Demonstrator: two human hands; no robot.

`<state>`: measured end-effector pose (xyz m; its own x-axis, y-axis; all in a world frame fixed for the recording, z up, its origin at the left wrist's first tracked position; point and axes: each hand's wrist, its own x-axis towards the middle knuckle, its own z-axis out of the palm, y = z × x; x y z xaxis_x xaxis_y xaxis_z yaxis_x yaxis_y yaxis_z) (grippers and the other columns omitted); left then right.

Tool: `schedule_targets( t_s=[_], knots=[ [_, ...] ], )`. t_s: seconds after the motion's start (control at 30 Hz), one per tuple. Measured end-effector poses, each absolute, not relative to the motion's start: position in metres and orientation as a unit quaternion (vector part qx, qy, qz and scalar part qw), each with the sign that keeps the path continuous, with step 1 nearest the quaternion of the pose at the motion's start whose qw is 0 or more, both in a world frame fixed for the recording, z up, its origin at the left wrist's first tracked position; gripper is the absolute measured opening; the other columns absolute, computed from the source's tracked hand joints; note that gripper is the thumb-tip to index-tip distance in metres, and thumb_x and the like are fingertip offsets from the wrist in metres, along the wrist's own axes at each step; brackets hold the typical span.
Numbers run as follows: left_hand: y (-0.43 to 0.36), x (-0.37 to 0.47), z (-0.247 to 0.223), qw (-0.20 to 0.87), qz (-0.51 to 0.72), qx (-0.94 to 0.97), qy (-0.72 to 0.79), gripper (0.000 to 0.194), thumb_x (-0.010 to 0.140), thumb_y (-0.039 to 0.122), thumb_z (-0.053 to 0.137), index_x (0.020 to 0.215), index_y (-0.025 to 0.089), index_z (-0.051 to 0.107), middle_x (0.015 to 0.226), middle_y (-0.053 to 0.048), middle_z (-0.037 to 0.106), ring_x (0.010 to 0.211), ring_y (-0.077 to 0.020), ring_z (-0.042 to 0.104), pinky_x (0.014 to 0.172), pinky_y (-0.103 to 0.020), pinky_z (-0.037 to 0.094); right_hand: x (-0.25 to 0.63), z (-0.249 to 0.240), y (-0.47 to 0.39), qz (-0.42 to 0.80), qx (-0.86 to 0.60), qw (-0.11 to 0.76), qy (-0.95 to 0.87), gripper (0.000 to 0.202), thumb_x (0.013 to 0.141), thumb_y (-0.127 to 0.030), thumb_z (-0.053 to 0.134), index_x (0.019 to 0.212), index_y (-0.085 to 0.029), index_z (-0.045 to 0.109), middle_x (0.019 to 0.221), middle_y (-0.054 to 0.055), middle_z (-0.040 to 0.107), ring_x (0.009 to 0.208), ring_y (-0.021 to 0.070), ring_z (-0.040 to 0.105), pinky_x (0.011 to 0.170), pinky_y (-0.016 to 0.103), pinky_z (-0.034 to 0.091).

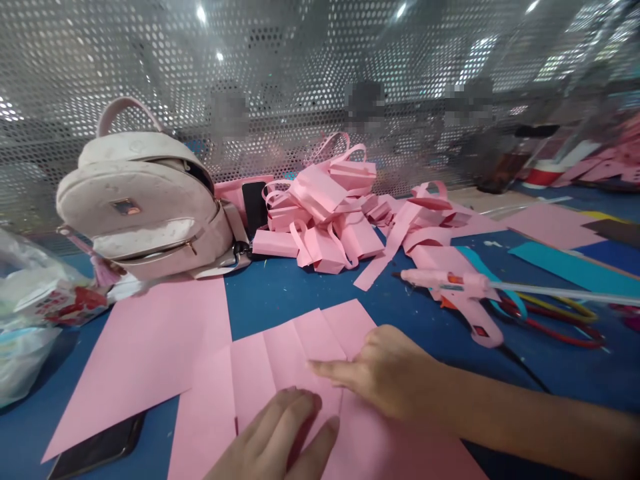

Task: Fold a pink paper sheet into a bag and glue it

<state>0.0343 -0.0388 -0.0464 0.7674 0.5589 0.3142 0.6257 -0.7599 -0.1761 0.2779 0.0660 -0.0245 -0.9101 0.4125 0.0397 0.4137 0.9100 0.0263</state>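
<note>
A sheet of pink paper (250, 373) with several upright creases or narrow overlapping folds lies in front of me on the blue table. My left hand (280, 433) rests on its lower part, palm down, fingers slightly bent and thumb apart. Pressing on the same folded area from the right is my right hand (383, 373); its index finger stretches left across the paper and the other fingers curl in. Neither hand shows anything in its grip. Another flat pink sheet (150, 333) lies to the left, meeting the folded one's edge.
A pile of small pink paper bags (325, 213) stands at the back. Right of it lie a pink hot glue gun (460, 287), scissors (555, 317) and coloured paper (575, 267). A pale backpack (145, 207), a plastic bag (25, 320) and a partly covered phone (100, 450) are at left.
</note>
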Motion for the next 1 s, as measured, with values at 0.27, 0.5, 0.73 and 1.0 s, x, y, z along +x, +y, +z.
schedule_targets(
  t_s=[0.27,0.5,0.73,1.0],
  knots=[
    [-0.041,0.030,-0.049,0.057,-0.146,-0.938,-0.309,0.069,0.102,0.055,0.047,0.152,0.008,0.038,0.145,-0.018,0.058,0.133,-0.0310,0.058,0.102,-0.039,0.056,0.289,0.006,0.083,0.195,-0.184,-0.014,-0.963,0.045,0.105,-0.037,0.046,0.149,-0.027,0.050,0.091,0.004,0.080,0.070,0.0176,0.068,0.058,0.028,0.031],
    [-0.042,0.029,-0.047,0.034,-0.160,-0.931,-0.326,0.075,0.101,0.055,0.050,0.154,0.005,0.031,0.147,-0.019,0.055,0.135,-0.0287,0.055,0.105,-0.034,0.054,0.292,0.001,0.064,0.181,-0.044,-0.004,-0.982,0.037,0.104,-0.040,0.043,0.124,-0.025,0.071,0.064,0.002,0.073,0.055,0.0170,0.061,0.052,0.031,0.026],
    [-0.037,0.027,-0.062,0.123,-0.134,-0.942,-0.282,0.034,0.104,0.026,0.052,0.135,0.011,0.058,0.147,-0.019,0.055,0.139,-0.0326,0.048,0.111,-0.039,0.047,0.292,0.014,0.071,0.195,-0.122,-0.029,-0.973,0.035,0.103,-0.034,0.043,0.099,-0.028,0.077,0.065,0.000,0.074,0.053,0.0152,0.062,0.053,0.030,0.025],
    [-0.035,0.028,-0.062,0.138,-0.138,-0.938,-0.287,0.031,0.106,0.016,0.042,0.128,0.010,0.063,0.144,-0.015,0.059,0.133,-0.0261,0.056,0.108,-0.032,0.049,0.298,0.032,0.080,0.068,-0.224,-0.063,-0.970,0.036,0.104,-0.027,0.045,0.078,-0.025,0.070,0.067,0.000,0.075,0.054,0.0164,0.064,0.049,0.033,0.013]
  ],
)
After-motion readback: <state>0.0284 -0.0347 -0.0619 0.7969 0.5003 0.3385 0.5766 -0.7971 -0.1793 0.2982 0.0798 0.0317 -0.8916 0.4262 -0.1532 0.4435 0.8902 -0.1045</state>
